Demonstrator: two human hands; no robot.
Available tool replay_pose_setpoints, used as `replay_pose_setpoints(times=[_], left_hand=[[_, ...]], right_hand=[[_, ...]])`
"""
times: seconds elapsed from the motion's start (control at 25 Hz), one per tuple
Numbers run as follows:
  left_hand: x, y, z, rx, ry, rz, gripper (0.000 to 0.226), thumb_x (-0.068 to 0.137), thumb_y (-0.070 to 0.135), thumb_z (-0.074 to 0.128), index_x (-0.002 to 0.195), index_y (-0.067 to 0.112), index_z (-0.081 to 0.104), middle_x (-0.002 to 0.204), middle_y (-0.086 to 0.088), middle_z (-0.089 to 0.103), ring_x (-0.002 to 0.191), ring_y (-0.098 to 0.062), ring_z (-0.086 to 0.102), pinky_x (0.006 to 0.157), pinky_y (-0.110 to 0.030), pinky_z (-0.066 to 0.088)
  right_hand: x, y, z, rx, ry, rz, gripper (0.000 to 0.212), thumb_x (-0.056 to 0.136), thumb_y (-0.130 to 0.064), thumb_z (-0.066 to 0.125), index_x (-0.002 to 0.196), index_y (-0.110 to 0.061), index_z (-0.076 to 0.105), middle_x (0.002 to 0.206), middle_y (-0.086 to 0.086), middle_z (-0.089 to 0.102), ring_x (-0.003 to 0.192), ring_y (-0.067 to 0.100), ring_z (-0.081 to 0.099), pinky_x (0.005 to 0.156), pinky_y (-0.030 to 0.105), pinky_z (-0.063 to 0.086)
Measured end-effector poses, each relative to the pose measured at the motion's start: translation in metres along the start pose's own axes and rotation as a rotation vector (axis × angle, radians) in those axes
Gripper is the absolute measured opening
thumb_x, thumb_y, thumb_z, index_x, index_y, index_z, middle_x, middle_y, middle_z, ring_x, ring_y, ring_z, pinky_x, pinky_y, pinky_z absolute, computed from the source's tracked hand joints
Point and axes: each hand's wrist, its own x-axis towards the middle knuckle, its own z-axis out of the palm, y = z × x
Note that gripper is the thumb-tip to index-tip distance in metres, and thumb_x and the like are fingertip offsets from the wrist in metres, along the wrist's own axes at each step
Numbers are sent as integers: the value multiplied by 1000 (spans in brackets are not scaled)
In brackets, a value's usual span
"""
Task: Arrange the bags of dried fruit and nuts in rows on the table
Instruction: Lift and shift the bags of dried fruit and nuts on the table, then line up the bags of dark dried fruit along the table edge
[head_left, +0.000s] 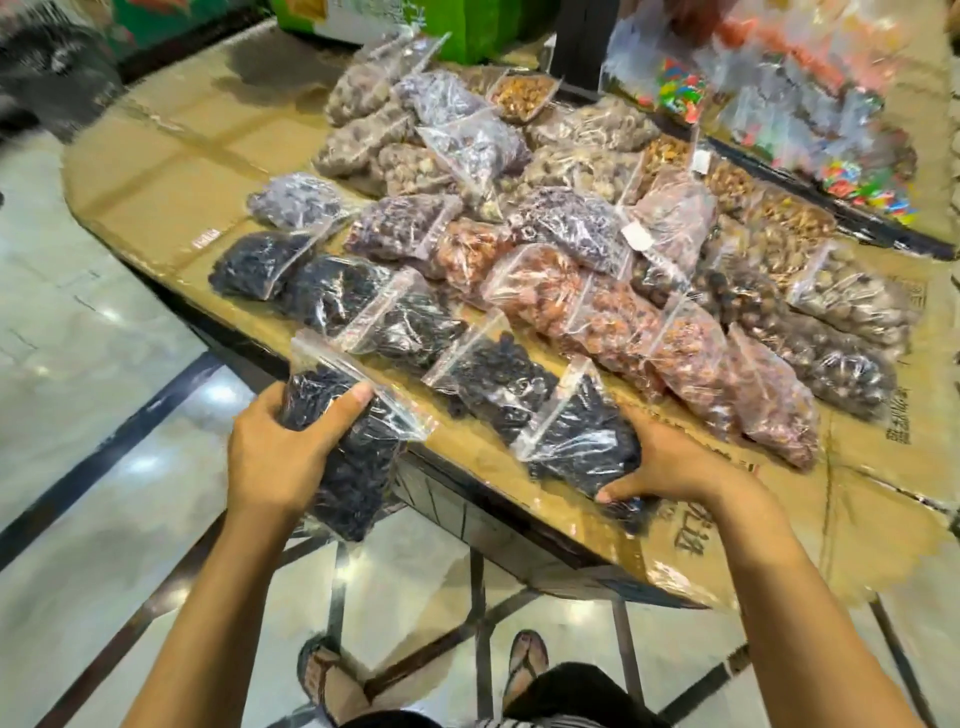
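Left hand: the left hand (275, 447) is gripping the hanging bag (348, 467), a clear zip bag of black dried fruit, with the thumb across its front and the fingers wrapping behind. The bag is dangling past the table's near edge, over the floor.
Right hand: the right hand (670, 462) is clasping the edge bag (576, 441), which is lying on the table's near edge. The thumb is hooking along its near end and the fingers are curling over its right side.
Rows: more dark bags (332, 291) are lining up toward the far left, and reddish bags (608, 322) are running alongside them further in.
Far heap: paler nut bags (363, 140) are piling up loosely.
Surface: the table (171, 171) is wearing flattened brown cardboard, which is overhanging a dark rim and fraying at the near right.
Underneath: metal legs (478, 597) are crossing below.
Room: a glossy pale tiled floor (104, 405) with dark stripes is catching the lights.
Far side: green boxes (483, 26) are standing there, and bags of coloured sweets (675, 93) are lying to the far right.
Feet: sandals (527, 660) are showing near the legs.
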Motion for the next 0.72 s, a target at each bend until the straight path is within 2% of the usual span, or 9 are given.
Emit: replay_pose_setpoints(times=[0.08,0.16,0.28,0.36,0.44,0.52,0.6,0.64,0.72], left_hand=[[15,-4,-26,-4,-65,10,58,53,67,78,88,22,71,86,5,75,84,-16,71,82,-48,57],[32,-9,-51,6,-154,9,49,58,60,81,88,23,70,84,8,75,82,-10,71,81,-43,57],[59,-15,-82,82,-255,46,54,55,67,78,85,23,66,80,10,73,76,-7,69,78,-42,57],[76,-20,-94,138,-312,69,71,48,80,73,89,22,66,84,8,72,80,-10,68,79,-45,56],[100,-23,-109,145,-360,79,80,45,84,69,92,21,66,87,5,73,82,-13,69,81,-48,55],[123,-23,-119,131,-384,86,76,45,83,70,92,22,67,87,6,74,82,-13,69,82,-47,55],[148,-18,-121,123,-406,74,69,46,80,71,92,28,67,88,11,73,85,-11,69,83,-44,56],[161,-15,-120,131,-418,75,70,47,81,69,94,30,67,91,12,73,87,-11,69,84,-44,55],[191,-8,-115,179,-450,101,87,46,89,61,109,30,65,106,9,71,97,-13,67,88,-44,53]], right_hand=[[-4,-30,1,-189,70,189,138,38,-64,85,149,-22,13,150,9,34,134,28,35,106,37,35],[-14,-83,15,-242,261,216,135,45,-73,76,151,-25,6,155,12,24,140,36,20,111,47,27],[-21,-188,52,39,442,-40,109,56,-77,62,147,-28,26,150,4,34,138,23,29,111,41,29],[-15,-244,81,353,297,-147,97,58,-76,61,140,-30,39,141,-2,46,129,12,43,109,34,36],[-2,-284,115,559,128,-241,79,65,-62,71,133,-31,45,129,-11,54,116,0,53,99,24,45],[15,-310,138,704,68,-297,71,67,-40,80,129,-31,47,125,-16,58,112,-5,56,93,18,46],[35,-327,148,763,96,-322,82,65,-33,86,135,-32,43,133,-14,56,122,1,52,103,31,43],[45,-335,148,766,137,-340,85,65,-30,86,137,-35,41,135,-17,53,125,0,49,106,30,41],[70,-355,143,810,218,-355,77,68,-17,85,128,-40,43,125,-30,54,118,-14,48,98,11,39]])
